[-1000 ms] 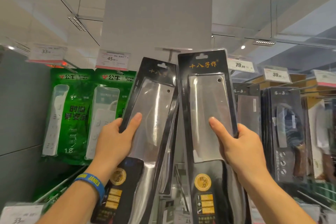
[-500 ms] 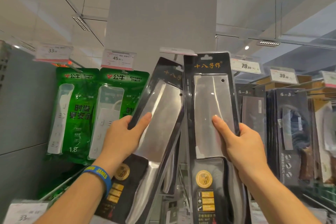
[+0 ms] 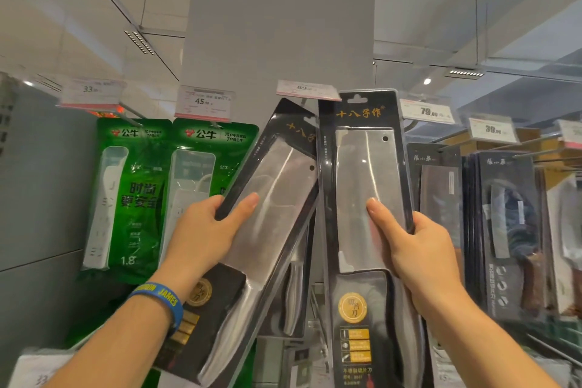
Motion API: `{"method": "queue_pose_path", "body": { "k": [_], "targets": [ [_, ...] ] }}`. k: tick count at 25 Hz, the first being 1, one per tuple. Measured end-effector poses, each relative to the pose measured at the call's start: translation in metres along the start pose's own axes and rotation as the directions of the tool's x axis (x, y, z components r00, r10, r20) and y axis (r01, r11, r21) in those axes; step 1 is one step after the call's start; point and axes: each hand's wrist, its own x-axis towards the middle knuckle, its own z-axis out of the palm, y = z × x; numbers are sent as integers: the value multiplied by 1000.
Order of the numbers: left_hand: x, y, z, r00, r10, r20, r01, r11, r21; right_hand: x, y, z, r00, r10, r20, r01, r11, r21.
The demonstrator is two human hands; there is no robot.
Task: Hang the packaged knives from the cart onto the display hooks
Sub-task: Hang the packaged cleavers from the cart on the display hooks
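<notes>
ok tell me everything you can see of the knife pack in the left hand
The knife pack is a black card under a clear blister, with gold characters and a hang slot at its top. Inside lies a steel cleaver, blade up with a hole in its upper corner, steel handle down. A round gold sticker sits on the lower card. It leans top to the right against the other knife pack. The left hand grips its left edge, thumb across the front.
</notes>
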Motion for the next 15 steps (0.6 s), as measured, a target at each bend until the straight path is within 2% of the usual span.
{"method": "queue_pose_path", "body": {
  "k": [4,7,10,15],
  "targets": [
    [4,5,3,997,-77,22,80,987,-137,-2,-2,2,1000,-17,5,17,1000,15],
    [2,1,6,1000,-27,-4,27,999,-29,-2,-2,4,1000,-23,9,23,1000,2],
    [10,-15,12,998,-68,-1,68,997,44,-1,-3,7,1000,-10,8,9,1000,18],
    [29,-29,65,935,-299,189,330,930,-163,-3,-8,26,999,4,42,-6,999,53]
  ]
}}
